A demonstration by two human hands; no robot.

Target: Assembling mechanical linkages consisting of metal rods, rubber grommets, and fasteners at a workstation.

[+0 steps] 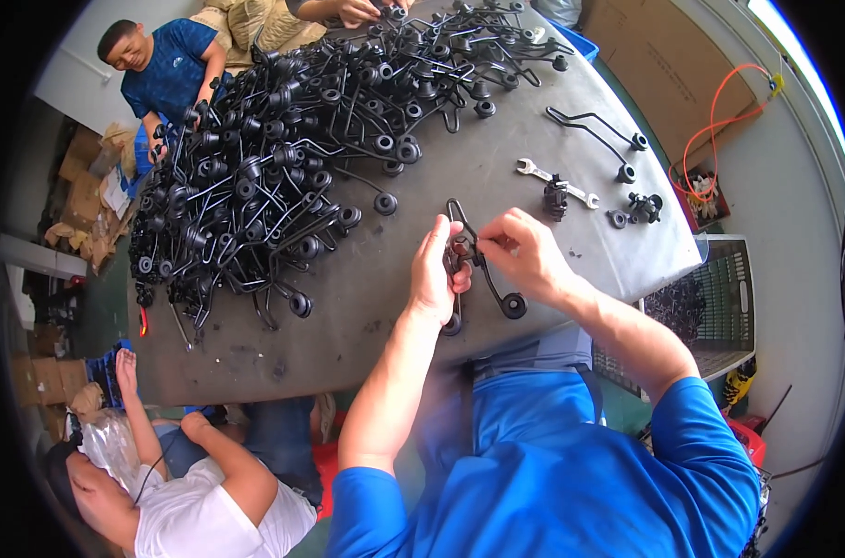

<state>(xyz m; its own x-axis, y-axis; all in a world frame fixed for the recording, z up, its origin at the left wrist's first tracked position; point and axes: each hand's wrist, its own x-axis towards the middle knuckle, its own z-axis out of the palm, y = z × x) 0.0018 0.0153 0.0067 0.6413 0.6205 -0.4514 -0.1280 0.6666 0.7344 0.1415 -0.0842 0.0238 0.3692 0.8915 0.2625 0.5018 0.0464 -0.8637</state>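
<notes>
Your left hand (434, 270) and right hand (520, 249) both pinch the bent black rod (483, 270) just above the table's (367, 307) near edge; it looks stiff and light; grip the wire, not the rubber rollers.

Black bent-rod parts (283, 177), grey table (367, 307), blue shirt (553, 474), seemingly silver wrench (557, 182)

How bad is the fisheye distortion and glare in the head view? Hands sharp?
Head view: strong barrel bend, the grey table edges curve and a black vignette rings the frame; a bright blown-out strip at upper right; left hand and right hand on the black bent-wire part are reasonably sharp; light is even, shadows soft.
</notes>
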